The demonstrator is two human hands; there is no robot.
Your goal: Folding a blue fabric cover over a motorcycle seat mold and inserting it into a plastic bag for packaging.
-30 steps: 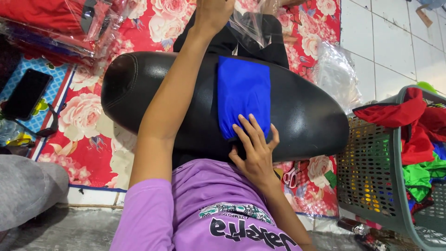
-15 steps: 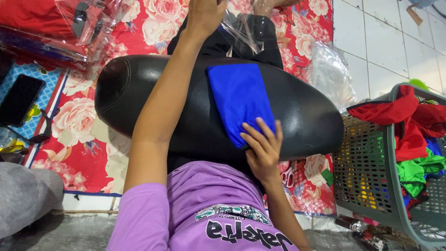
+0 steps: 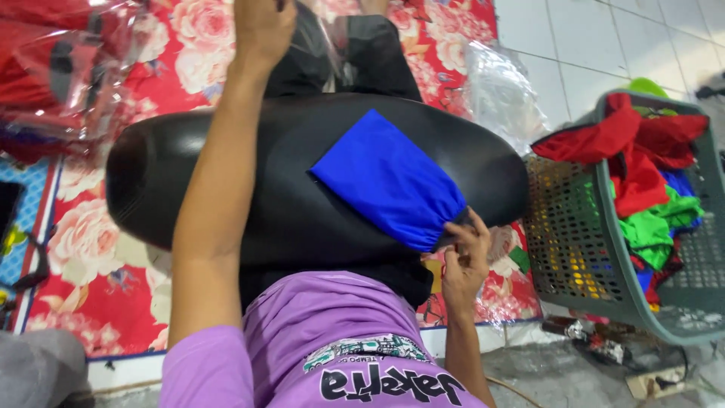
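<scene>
Your right hand [image 3: 464, 261] has its fingers pinched together on the near corner of the folded bright blue fabric piece [image 3: 389, 180], which lies at a slant across the long, rounded black padded cushion [image 3: 226, 181] on your lap, its near end hanging just over the cushion's edge. Keep that pinch on the corner alone and draw the cloth flat across the smooth black surface, so the fold stays square and does not bunch. Your left hand [image 3: 260, 26] is stretched far forward to the crinkled clear plastic bag [image 3: 321, 45] beyond the cushion; whether its fingers are clamped on the film I cannot tell, since the frame cuts them off. To your right, well apart from the blue piece, the grey-green perforated plastic laundry basket [image 3: 566, 227] holds a loose heap of red, green and blue garments [image 3: 642, 181], with red cloth draped over its rim.
</scene>
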